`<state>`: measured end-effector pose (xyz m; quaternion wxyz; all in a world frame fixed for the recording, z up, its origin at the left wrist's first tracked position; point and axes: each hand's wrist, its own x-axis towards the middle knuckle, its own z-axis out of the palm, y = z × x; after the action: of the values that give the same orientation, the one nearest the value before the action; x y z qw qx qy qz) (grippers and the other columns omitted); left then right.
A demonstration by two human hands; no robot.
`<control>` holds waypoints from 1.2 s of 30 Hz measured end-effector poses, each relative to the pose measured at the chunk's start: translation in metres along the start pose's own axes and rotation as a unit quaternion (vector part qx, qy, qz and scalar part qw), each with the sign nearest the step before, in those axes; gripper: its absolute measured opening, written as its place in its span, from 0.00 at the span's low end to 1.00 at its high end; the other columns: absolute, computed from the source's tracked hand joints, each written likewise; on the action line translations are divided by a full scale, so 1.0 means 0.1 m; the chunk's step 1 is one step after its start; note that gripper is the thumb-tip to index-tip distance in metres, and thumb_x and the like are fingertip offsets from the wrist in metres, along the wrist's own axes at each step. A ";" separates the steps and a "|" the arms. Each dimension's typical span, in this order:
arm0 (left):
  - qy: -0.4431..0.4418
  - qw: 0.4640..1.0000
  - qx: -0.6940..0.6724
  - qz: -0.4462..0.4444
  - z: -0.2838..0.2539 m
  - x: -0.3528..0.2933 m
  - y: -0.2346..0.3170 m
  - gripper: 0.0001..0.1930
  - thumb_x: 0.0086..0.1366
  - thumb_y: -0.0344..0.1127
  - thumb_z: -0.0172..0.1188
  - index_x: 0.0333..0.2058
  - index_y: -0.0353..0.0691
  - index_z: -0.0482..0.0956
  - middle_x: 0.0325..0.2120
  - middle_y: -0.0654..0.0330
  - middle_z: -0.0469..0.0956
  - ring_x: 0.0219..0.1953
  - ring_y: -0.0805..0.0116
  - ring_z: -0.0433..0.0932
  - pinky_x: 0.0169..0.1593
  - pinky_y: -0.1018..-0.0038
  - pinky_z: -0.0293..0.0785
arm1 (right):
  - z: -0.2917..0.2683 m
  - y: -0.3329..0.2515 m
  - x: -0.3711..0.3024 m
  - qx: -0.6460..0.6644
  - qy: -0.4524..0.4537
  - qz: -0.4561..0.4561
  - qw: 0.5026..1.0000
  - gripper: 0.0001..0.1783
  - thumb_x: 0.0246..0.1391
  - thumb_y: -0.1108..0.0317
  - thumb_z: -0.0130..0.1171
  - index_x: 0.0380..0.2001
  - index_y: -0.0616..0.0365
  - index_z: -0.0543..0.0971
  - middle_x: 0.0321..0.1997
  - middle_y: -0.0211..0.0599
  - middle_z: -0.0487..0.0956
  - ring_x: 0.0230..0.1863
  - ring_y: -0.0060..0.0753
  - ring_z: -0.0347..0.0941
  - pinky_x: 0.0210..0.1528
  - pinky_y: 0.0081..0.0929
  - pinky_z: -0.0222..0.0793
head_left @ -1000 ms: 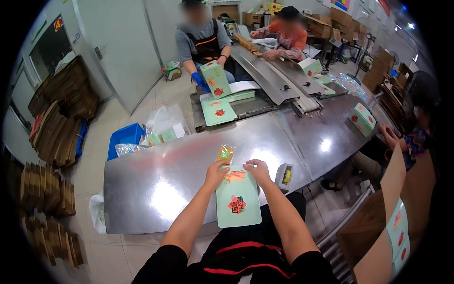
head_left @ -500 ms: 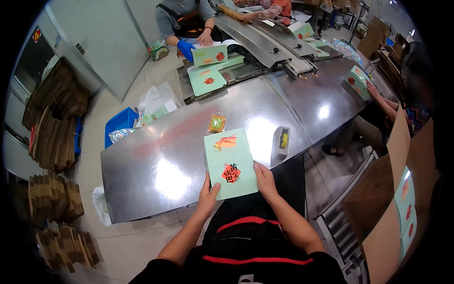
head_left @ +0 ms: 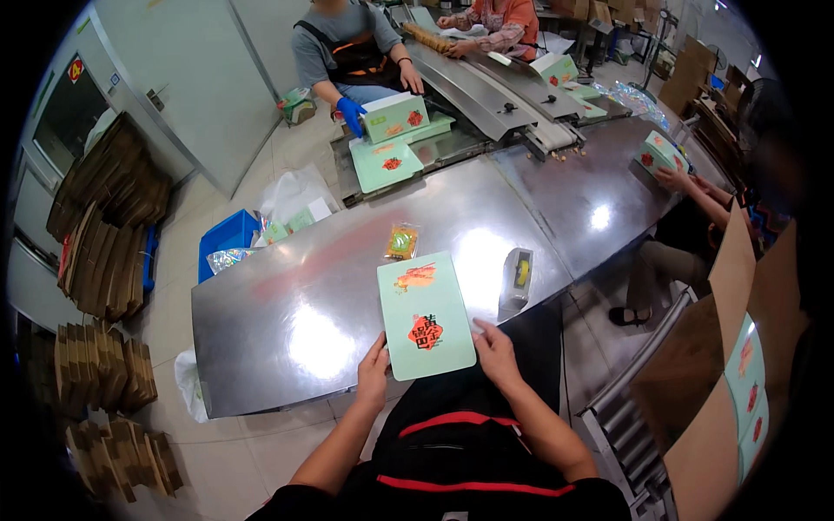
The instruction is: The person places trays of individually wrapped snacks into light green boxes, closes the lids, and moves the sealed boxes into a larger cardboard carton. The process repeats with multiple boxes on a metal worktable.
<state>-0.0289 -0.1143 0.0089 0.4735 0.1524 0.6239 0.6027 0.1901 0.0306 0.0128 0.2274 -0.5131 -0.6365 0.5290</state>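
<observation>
A pale green flat carton (head_left: 427,317) with a red emblem, dark lettering and an orange food picture lies in front of me, its lower end reaching past the near table edge. At its left edge, my left hand (head_left: 373,372) has its thumb and fingers closed on the side. My right hand (head_left: 498,354) is beside the right edge, fingers loosely apart, fingertips at or very near the carton. Just beyond the carton is a small clear packet of orange-yellow snack (head_left: 401,242). To its right lies a grey tape dispenser (head_left: 518,278) with a yellow roll.
The metal table (head_left: 261,347) spans the middle. A conveyor (head_left: 556,137) and co-workers handling green cartons (head_left: 395,117) are beyond it. An open cardboard box (head_left: 695,425) holding green cartons stands at right by rollers (head_left: 627,451). A blue bin (head_left: 228,233) and stacked cardboard (head_left: 102,234) are left.
The carton sits slightly lower in view. Both my thumbs have drawn back from its face to its sides, and my right hand has loosened. The co-worker's blue-gloved hand has shifted at their carton.
</observation>
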 end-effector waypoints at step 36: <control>-0.004 0.929 0.253 0.269 0.09 -0.09 -0.27 0.19 0.72 0.38 0.51 0.53 0.30 0.75 0.49 0.43 0.79 0.54 0.47 0.78 0.57 0.63 0.72 | 0.15 0.07 0.18 -0.281 0.091 -0.193 0.935 0.19 0.63 0.56 0.52 0.55 0.47 0.80 0.22 0.54 0.80 0.24 0.58 0.79 0.30 0.54 0.76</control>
<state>-0.0068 -0.1215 -0.0096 0.2426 0.4316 0.6893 0.5289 0.1742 0.0394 -0.0034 0.2286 -0.4691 -0.8228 0.2250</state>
